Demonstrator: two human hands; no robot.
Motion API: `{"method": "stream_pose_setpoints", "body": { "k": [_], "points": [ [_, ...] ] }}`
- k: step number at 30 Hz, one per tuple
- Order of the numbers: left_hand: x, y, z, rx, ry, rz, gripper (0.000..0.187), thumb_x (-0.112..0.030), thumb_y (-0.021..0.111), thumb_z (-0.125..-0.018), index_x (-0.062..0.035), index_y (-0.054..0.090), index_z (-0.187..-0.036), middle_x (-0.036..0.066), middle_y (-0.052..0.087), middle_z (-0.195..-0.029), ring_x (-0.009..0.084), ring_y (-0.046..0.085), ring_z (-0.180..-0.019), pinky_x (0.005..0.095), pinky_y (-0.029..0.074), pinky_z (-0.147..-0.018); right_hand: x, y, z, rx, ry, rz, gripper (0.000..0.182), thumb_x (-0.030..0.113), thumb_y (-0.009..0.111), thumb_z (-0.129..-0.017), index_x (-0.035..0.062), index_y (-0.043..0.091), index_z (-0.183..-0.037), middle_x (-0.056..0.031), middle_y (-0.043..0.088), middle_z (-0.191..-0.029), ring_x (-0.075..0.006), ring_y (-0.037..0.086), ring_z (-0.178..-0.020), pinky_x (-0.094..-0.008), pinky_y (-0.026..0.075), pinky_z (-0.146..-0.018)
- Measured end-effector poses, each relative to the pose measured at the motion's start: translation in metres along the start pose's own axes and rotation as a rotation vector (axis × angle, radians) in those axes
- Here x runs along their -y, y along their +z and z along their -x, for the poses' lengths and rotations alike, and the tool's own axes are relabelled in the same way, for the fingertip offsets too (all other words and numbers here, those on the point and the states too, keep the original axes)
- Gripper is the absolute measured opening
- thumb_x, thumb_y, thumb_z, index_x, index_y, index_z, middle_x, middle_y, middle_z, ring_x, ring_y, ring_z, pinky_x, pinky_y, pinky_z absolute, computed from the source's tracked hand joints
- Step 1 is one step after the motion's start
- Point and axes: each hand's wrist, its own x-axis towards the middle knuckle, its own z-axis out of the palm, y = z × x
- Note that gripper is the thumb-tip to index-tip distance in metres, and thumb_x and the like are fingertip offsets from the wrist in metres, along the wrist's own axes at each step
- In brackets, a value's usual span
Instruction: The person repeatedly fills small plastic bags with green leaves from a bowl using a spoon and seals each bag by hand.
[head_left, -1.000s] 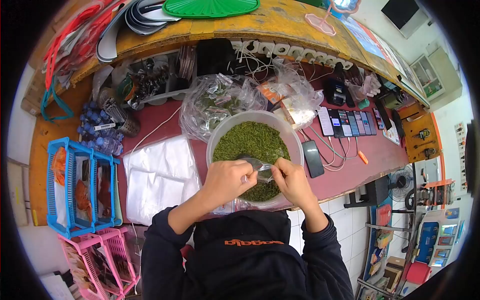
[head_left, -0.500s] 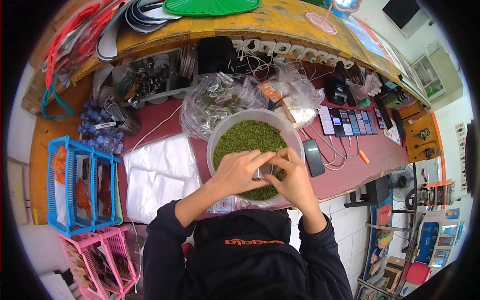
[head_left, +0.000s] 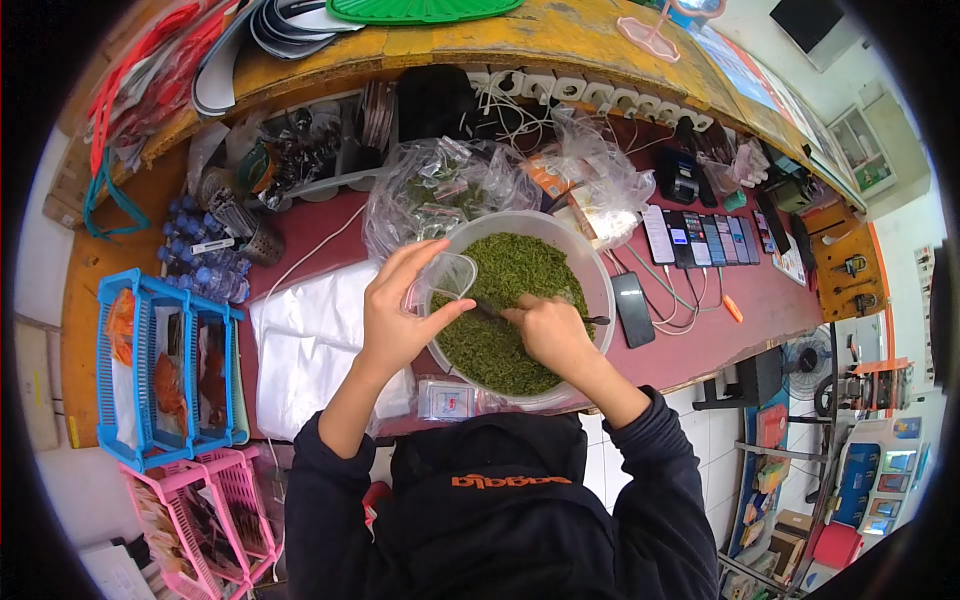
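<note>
A round translucent tub (head_left: 604, 300) holds chopped green leaf material (head_left: 515, 262). Over its left side, my left hand (head_left: 392, 310) keeps a small clear plastic bag (head_left: 455, 275) between thumb and fingers, with the bag's mouth spread. My right hand (head_left: 550, 328) is closed around a dark spoon (head_left: 598, 320) above the greens. The spoon's handle end sticks out to the right, and its other end points toward the bag. Whether the spoon carries any greens is hard to make out.
Behind the tub lie a large clear bag of small filled packets (head_left: 425, 185) and another plastic bag (head_left: 600, 190). White plastic sheets (head_left: 310, 340) are at left, beside blue baskets (head_left: 150, 380). Several phones (head_left: 700, 240) and cables line the right side.
My hands have moved apart. The left has shifted left with the small bag, now spread wider; the right has taken hold of the spoon over the greens.
</note>
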Motion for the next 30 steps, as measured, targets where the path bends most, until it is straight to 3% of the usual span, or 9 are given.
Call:
{"method": "stream_pose_setpoints", "body": {
  "k": [5,11,12,14,17,18,20,23,30],
  "points": [
    [0.000,-0.005,0.001,-0.037,0.004,0.007,0.068,-0.011,0.086,-0.065,-0.0023,0.058,-0.126,0.009,0.062,-0.114,0.0121,0.059,-0.088,0.0224,0.047,-0.072,0.003,-0.041,0.011,0.136,-0.022,-0.203,0.015,0.015,0.063,-0.078,0.0120,0.075,-0.086,-0.0086,0.066,-0.077,-0.0275,0.066,-0.071,-0.0397,0.052,-0.067],
    [0.002,0.003,0.003,-0.059,-0.107,0.125,0.071,-0.012,0.085,-0.067,-0.0033,0.055,-0.130,0.004,0.062,-0.113,0.0014,0.042,-0.064,0.0156,0.032,-0.052,-0.027,-0.043,0.020,0.072,0.149,-0.557,0.013,0.021,0.071,-0.077,0.0099,0.076,-0.083,-0.0112,0.071,-0.081,-0.0305,0.067,-0.073,-0.0398,0.053,-0.066],
    [0.002,0.003,0.003,-0.042,-0.127,0.130,0.071,-0.013,0.086,-0.067,-0.0030,0.055,-0.130,0.008,0.062,-0.113,0.0107,0.052,-0.082,0.0224,0.041,-0.069,-0.029,-0.047,0.022,0.029,0.236,-0.526,0.013,0.021,0.071,-0.077,0.0099,0.076,-0.083,-0.0108,0.071,-0.080,-0.0303,0.067,-0.073,-0.0393,0.053,-0.066],
    [0.000,0.005,0.003,-0.023,-0.147,0.138,0.070,-0.013,0.086,-0.067,-0.0026,0.055,-0.129,0.012,0.063,-0.113,0.0201,0.062,-0.101,0.0292,0.049,-0.086,-0.030,-0.052,0.025,-0.014,0.363,-0.399,0.013,0.021,0.072,-0.077,0.0098,0.076,-0.082,-0.0101,0.071,-0.080,-0.0298,0.068,-0.073,-0.0378,0.053,-0.067],
    [-0.005,0.009,0.001,0.029,-0.299,0.174,0.067,-0.014,0.085,-0.068,-0.0040,0.056,-0.128,0.012,0.063,-0.113,0.0200,0.063,-0.101,0.0302,0.050,-0.085,-0.030,-0.060,0.031,-0.067,0.344,-0.382,0.011,0.019,0.072,-0.077,0.0104,0.076,-0.083,-0.0083,0.071,-0.079,-0.0283,0.067,-0.071,-0.0369,0.053,-0.064],
    [-0.004,0.012,0.001,0.066,-0.229,0.094,0.066,-0.016,0.084,-0.069,-0.0044,0.057,-0.127,0.011,0.063,-0.113,0.0211,0.063,-0.101,0.0314,0.050,-0.084,-0.027,-0.065,0.031,-0.067,0.341,-0.382,0.011,0.019,0.072,-0.077,0.0104,0.076,-0.083,-0.0083,0.071,-0.079,-0.0283,0.067,-0.071,-0.0369,0.053,-0.064],
    [0.007,0.022,0.006,0.165,-0.180,-0.061,0.063,-0.027,0.083,-0.069,-0.0043,0.059,-0.123,0.010,0.064,-0.113,0.0265,0.064,-0.100,0.0359,0.052,-0.082,-0.019,-0.077,0.033,-0.252,0.360,-0.284,0.009,0.017,0.073,-0.076,0.0117,0.075,-0.083,-0.0045,0.068,-0.078,-0.0262,0.066,-0.067,-0.0359,0.051,-0.061],
    [-0.008,0.034,0.003,0.312,-0.274,-0.132,0.062,-0.026,0.083,-0.068,-0.0054,0.061,-0.122,0.009,0.064,-0.112,0.0261,0.064,-0.101,0.0355,0.050,-0.086,-0.008,-0.079,0.034,-0.470,0.265,-0.129,0.010,0.015,0.074,-0.076,0.0132,0.074,-0.086,-0.0002,0.063,-0.080,-0.0217,0.062,-0.065,-0.0341,0.048,-0.059],
    [-0.015,0.048,-0.001,0.306,-0.293,-0.134,0.063,-0.031,0.083,-0.066,-0.0059,0.062,-0.120,0.008,0.065,-0.110,0.0265,0.064,-0.101,0.0354,0.049,-0.086,0.002,-0.085,0.037,-0.639,0.222,0.101,0.012,0.015,0.074,-0.076,0.0131,0.072,-0.088,0.0013,0.060,-0.083,-0.0181,0.058,-0.067,-0.0318,0.043,-0.059]
  ]
}}
